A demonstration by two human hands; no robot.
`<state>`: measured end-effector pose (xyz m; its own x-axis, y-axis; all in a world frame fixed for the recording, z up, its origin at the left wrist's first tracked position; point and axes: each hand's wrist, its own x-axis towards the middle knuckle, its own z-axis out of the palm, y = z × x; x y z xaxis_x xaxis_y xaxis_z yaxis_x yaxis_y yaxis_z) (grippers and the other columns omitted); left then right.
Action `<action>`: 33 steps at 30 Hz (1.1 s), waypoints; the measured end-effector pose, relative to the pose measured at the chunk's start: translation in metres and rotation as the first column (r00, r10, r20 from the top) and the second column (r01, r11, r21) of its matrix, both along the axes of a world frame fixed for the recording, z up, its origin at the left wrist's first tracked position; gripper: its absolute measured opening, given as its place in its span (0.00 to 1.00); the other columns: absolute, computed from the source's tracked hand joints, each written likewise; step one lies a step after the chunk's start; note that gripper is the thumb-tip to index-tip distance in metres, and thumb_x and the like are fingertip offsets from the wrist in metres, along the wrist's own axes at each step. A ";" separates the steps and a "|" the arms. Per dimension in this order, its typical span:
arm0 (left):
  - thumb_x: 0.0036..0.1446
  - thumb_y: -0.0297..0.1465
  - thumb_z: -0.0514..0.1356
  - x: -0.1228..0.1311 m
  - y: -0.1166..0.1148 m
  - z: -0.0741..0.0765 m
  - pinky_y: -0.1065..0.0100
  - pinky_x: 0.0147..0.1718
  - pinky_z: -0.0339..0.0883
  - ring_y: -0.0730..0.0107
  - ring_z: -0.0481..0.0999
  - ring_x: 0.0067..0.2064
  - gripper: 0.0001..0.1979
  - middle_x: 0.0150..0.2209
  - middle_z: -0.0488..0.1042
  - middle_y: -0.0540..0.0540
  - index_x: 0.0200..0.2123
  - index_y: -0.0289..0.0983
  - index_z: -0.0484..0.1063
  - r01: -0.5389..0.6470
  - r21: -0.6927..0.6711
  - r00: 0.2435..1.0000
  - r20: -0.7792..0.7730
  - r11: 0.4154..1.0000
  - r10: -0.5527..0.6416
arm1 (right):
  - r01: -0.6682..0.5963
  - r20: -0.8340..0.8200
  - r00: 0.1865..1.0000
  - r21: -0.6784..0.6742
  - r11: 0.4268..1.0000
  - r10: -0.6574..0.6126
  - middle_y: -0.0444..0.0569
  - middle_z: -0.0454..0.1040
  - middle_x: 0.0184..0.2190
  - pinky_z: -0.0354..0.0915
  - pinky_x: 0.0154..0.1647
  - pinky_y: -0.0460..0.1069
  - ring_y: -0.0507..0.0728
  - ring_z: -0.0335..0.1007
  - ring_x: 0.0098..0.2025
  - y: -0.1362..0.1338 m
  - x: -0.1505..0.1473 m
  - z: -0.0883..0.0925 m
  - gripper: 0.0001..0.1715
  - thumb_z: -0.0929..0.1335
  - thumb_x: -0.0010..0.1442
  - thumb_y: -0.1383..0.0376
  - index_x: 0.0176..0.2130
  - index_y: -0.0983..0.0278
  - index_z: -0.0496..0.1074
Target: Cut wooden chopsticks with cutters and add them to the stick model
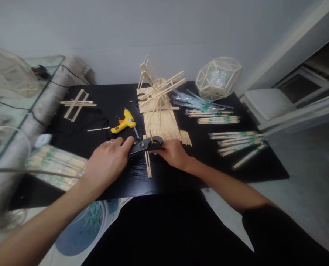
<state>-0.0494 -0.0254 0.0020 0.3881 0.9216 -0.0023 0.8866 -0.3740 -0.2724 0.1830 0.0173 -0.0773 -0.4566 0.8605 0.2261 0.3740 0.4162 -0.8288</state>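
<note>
My left hand point(109, 159) is wrapped round the handles of a dark cutter point(143, 145) with a curved jaw, held above the black table's near half. In the jaw a thin wooden chopstick point(151, 136) stands nearly upright. My right hand point(175, 153) is closed at the jaw's right side, fingers pinched on the chopstick's lower part, which is mostly hidden. Behind the cutter lies a flat panel of chopsticks point(164, 123) laid side by side. Several short cut pieces point(185, 138) rest at its right edge, and longer sticks point(148, 164) lie below the cutter.
A stick-built windmill-like structure point(161, 90) stands behind the panel. A yellow glue gun point(124, 121) lies left, near a crossed stick frame point(78, 104). Wrapped chopsticks point(236, 142) lie right and more packs point(56, 164) left. A polyhedron frame point(219, 78) sits back right; a bucket point(82, 229) stands below.
</note>
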 end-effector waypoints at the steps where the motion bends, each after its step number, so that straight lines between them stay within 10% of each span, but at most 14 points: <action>1: 0.61 0.21 0.53 0.000 0.000 0.000 0.62 0.30 0.64 0.56 0.77 0.33 0.10 0.32 0.73 0.43 0.43 0.38 0.69 -0.007 -0.002 1.000 -0.001 1.000 0.007 | -0.001 -0.007 1.000 0.001 1.000 0.001 0.49 0.84 0.33 0.67 0.34 0.48 0.54 0.80 0.33 0.000 0.000 0.000 0.13 0.72 0.68 0.59 0.38 0.64 0.85; 17: 0.57 0.28 0.58 -0.018 0.002 -0.010 0.55 0.48 0.70 0.48 0.78 0.50 0.22 0.52 0.77 0.38 0.55 0.40 0.74 -0.166 0.123 0.933 0.341 0.979 0.115 | -0.143 0.003 0.990 -0.081 0.986 0.144 0.47 0.84 0.34 0.67 0.38 0.47 0.52 0.77 0.34 0.002 0.006 0.024 0.07 0.75 0.64 0.63 0.41 0.63 0.84; 27: 0.63 0.52 0.55 -0.026 -0.005 -0.015 0.66 0.31 0.64 0.63 0.75 0.30 0.22 0.33 0.77 0.49 0.45 0.40 0.71 -0.323 -0.267 0.652 0.632 0.908 0.418 | -0.011 0.181 0.981 -0.275 0.961 0.063 0.48 0.79 0.31 0.67 0.35 0.49 0.53 0.73 0.31 0.005 0.000 0.016 0.12 0.76 0.59 0.70 0.44 0.66 0.78; 33: 0.71 0.51 0.45 -0.024 -0.013 -0.021 0.66 0.35 0.62 0.65 0.72 0.32 0.25 0.28 0.71 0.52 0.32 0.40 0.67 -0.077 -0.490 0.550 0.706 0.868 0.447 | -0.016 0.223 0.974 -0.149 0.989 0.049 0.51 0.77 0.36 0.66 0.36 0.50 0.55 0.71 0.34 0.002 -0.005 0.008 0.13 0.75 0.60 0.70 0.44 0.65 0.71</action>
<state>-0.0735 -0.0388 -0.0194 0.1445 0.9732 -0.1788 0.7426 0.0128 0.6696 0.1776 0.0193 -0.0692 -0.5096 0.8603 -0.0119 0.5462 0.3128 -0.7771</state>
